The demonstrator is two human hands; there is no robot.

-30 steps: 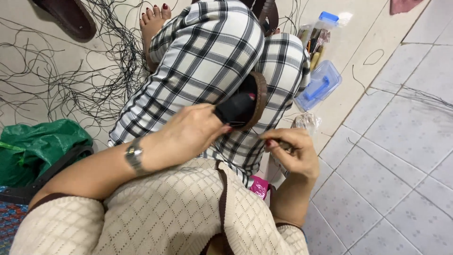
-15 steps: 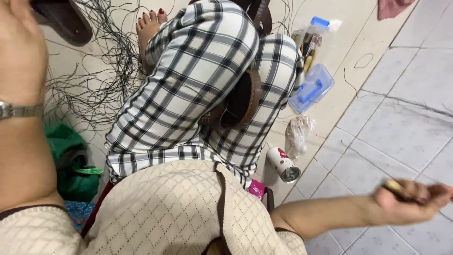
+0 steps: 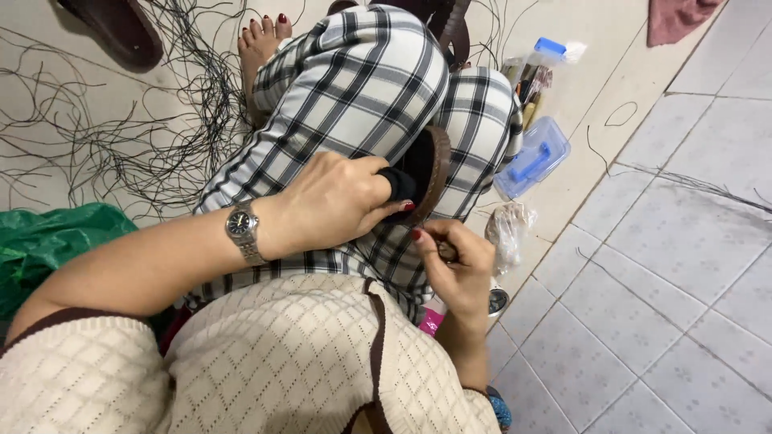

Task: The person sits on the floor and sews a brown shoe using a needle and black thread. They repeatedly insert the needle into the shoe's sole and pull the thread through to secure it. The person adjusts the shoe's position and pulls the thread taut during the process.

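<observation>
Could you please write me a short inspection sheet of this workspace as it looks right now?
Surface: pale tiled floor; the person sits on it.
Job's things: black and brown shoe resting on the checked trousers.
Clutter: blue-lidded clear box, clear bag of small items, small bottle with a blue cap, green bag, dark sandal.
Hands: left hand grips the shoe; right hand pinches something small, too hidden to tell.
Cables: nothing seen; loose black threads are strewn on the floor.
Surroundings: pink cloth at the top edge.
</observation>
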